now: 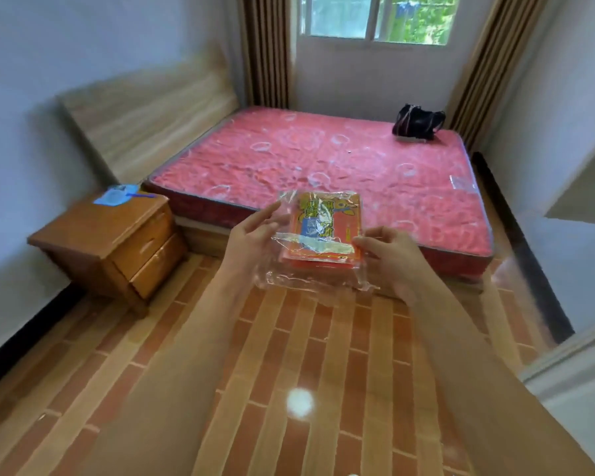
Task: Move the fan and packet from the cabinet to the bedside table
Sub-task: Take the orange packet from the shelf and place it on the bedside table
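Two bare forearms reach forward over a glossy floor of brick-pattern tiles (pixel 289 355). Left hand (pixel 251 242) and right hand (pixel 392 259) each pinch a side of the packet (pixel 323 231), a flat orange-and-yellow printed pack in loose, crinkly clear wrap, held in the air in front of the pink quilted mattress (pixel 323 159). Off to the left stands the wooden bedside table (pixel 83 228), boxy with two drawers; a pale blue fan (pixel 117 195) already lies on its top. To finish well, carry the packet level with fingers on its firm edges, since the slippery wrap could slide, and lay it flat beside the fan.
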Demonstrator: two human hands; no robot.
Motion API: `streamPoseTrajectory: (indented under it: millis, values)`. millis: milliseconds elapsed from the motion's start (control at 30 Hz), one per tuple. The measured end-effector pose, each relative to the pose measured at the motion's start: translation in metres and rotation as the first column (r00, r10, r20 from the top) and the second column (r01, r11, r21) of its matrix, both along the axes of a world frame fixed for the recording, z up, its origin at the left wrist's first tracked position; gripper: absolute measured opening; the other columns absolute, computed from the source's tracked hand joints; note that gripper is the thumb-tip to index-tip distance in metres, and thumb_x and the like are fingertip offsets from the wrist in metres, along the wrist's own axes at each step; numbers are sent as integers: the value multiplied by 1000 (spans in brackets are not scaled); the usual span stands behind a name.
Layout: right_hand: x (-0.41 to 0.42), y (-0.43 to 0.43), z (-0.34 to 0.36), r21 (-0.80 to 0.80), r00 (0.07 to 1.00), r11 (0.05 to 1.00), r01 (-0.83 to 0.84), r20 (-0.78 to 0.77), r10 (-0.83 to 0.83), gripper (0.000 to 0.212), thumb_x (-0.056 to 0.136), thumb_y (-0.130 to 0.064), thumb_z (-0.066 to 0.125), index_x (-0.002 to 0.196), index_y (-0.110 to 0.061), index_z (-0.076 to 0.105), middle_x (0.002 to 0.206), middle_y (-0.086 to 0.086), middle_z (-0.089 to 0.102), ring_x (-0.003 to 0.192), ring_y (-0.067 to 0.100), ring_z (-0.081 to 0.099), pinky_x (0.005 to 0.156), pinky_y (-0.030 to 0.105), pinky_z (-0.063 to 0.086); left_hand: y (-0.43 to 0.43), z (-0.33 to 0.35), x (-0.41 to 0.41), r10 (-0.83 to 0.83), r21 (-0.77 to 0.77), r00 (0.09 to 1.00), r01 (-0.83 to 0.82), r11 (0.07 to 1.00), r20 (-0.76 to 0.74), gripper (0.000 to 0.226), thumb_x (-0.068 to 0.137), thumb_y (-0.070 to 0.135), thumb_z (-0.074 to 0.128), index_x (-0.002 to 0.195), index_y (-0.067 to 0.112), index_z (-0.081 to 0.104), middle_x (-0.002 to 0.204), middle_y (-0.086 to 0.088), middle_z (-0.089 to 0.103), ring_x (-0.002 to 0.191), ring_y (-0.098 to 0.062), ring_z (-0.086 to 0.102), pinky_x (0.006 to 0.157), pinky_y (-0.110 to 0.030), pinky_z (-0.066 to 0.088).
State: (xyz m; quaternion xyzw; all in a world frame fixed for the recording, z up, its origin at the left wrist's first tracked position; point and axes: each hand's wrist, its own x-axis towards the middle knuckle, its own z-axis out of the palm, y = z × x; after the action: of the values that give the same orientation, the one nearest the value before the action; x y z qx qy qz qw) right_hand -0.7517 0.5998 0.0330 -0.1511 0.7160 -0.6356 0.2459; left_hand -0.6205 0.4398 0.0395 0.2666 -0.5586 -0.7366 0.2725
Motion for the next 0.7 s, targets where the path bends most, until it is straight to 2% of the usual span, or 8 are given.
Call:
streamPoseTrajectory:
  millis: [67,133,300,400,533,600,700]
  values:
    - [16,-35,1,7,996,996,-86,-6,86,13,78,-9,70,72,-15,59,72,3,63,63,17,58,72,36,48,-24,-1,27,76,33,997,-76,997,-15,34,89,-4,48,119,6,62,112,-18,68,106,-37,64,91,-49,52]
    - [32,-68,0,6,985,985,-170,-10,170,12,79,-10,69,73,-15,60,71,2,62,59,13,56,65,32,47,-44,0,55,150,47,989,-149,988,-7,34,90,-3,46,120,7,60,116,-19,66,106,-37,63,91,-49,52]
    - [68,-133,-3,0,942,942,-335,12,335,5,82,-8,65,82,-9,60,74,4,63,49,6,58,49,20,47,-86,-5,107,316,39,949,-316,948,0,34,90,-3,48,121,6,60,104,-13,70,99,-34,66,88,-47,53]
    - [82,-166,-7,12,917,917,-399,0,399,6,82,-9,66,87,-7,61,81,8,65,58,12,60,51,19,49,-104,-8,131,387,37,922,-387,921,7,33,91,-3,46,119,6,60,103,-10,69,101,-32,64,88,-45,53]
    - [95,-199,-14,27,883,882,-470,11,470,10,81,-12,67,87,-6,62,79,13,65,57,21,58,60,34,50,-125,-14,153,442,48,897,-441,896,-3,33,92,-1,46,120,10,60,101,-8,70,89,-27,69,78,-40,57]
    - [101,-213,-20,15,869,869,-494,18,494,9,82,-11,67,86,-6,61,74,12,63,49,16,57,55,31,49,-137,-19,162,457,39,889,-457,889,6,34,92,0,46,120,12,61,102,-6,71,82,-21,71,71,-33,58]
    - [106,-233,-26,46,867,867,-497,-13,498,9,83,-11,65,89,-5,62,68,5,62,41,4,53,43,20,43,-153,-27,165,468,48,884,-468,882,1,33,92,0,44,106,18,67,94,-2,73,75,-17,72,66,-29,57]
